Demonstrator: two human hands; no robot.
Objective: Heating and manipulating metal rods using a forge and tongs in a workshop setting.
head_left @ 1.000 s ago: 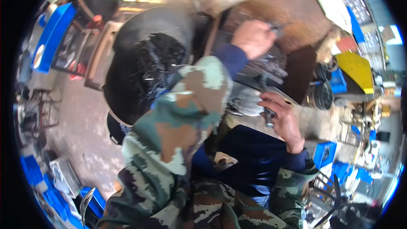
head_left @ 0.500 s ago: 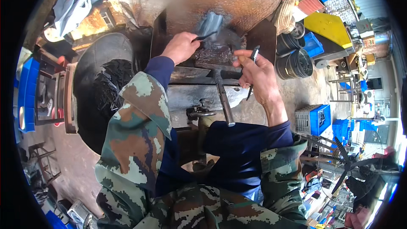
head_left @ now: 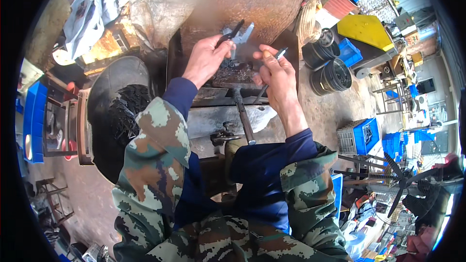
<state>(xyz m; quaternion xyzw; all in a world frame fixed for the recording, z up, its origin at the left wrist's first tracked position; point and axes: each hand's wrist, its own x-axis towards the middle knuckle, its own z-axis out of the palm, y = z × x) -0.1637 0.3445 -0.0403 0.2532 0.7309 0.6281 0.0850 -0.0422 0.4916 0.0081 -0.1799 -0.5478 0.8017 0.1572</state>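
Note:
My left hand point(head_left: 206, 58) is closed on a dark flat metal piece point(head_left: 235, 31), whose far end points up and to the right. Beside that end lies a bright grey, partly blurred patch point(head_left: 247, 33) on the machine in front of me. To the right, my right hand point(head_left: 276, 75) pinches a thin dark metal piece point(head_left: 281, 52) with a light toothed stretch near its upper end; its lower end sticks out below the fingers. Between the hands is a dark, grimy metal rest point(head_left: 235, 76). From it a steel bar point(head_left: 244, 121) slants down toward my lap.
A black tub point(head_left: 109, 80) of dark metal strips point(head_left: 131, 106) stands at my left. Black buckets point(head_left: 332, 76) and a blue-and-grey crate point(head_left: 361, 136) stand on the right. A brown sheet point(head_left: 257, 0) hangs behind the machine. Far right is a fan point(head_left: 400, 179).
My left hand has turned its dark piece to point more steeply upward. My right hand has tilted its toothed piece further right. The whole view has shifted slightly.

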